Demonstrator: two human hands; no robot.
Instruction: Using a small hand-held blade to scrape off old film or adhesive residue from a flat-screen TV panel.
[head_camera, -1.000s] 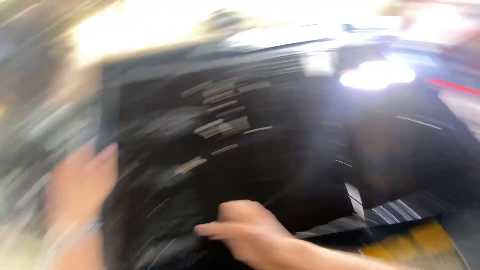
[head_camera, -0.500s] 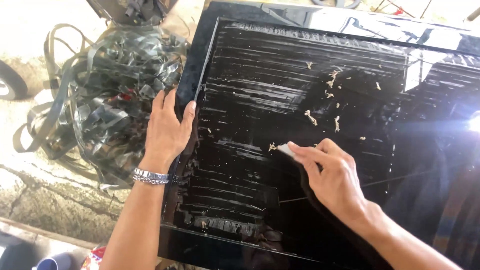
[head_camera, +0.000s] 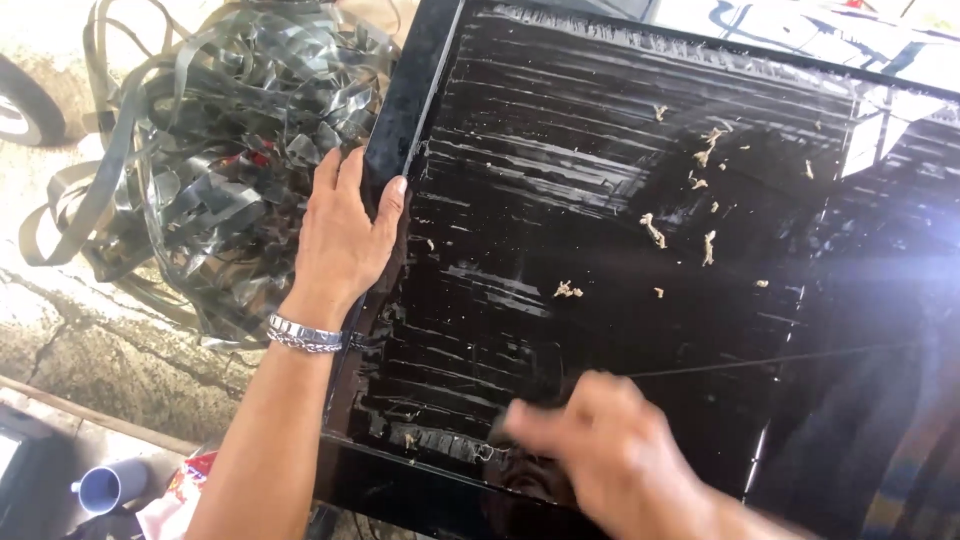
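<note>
Gripping the left edge of the black glossy panel (head_camera: 640, 300), our left hand (head_camera: 345, 235) lies flat with fingers spread and thumb on the dark face, a silver bracelet (head_camera: 303, 335) at the wrist. Our right hand (head_camera: 610, 455) is blurred low on the panel near its bottom edge; we cannot tell what its grip holds. Pale crumbs (head_camera: 700, 200) and scrape streaks dot the surface. Beside the panel lies a heap of grey strips (head_camera: 200, 160) on the concrete ground (head_camera: 90, 340).
</note>
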